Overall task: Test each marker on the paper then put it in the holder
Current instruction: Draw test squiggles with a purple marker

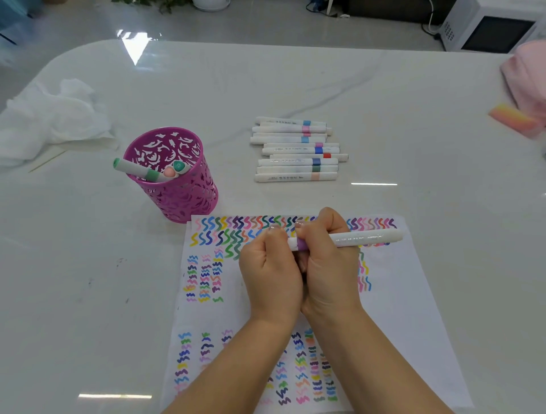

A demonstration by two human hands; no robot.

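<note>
Gripping the light, stiff, smooth purple-banded marker [363, 238] mid-barrel, the right hand [328, 266] steadies it; the left hand [270, 266] clasps its nine-o'clock end.

From my feed this reads as a home, likely a dining or living area rather than an office or lab. I'm looking down at a glossy white counter [266, 88] with grey marble veining and a rounded corner, much like a household dining table. Past it is a shiny pale floor [88, 26]. A white microwave [487, 29] sits at the far right, with loose cables [317, 7] nearby and a white plant pot [211, 3] with green leaves. Crumpled tissue [53, 118], a pink cloth [529, 76], a magenta pen holder [189, 195] and colouring markers [295, 149] look like family clutter.
</note>
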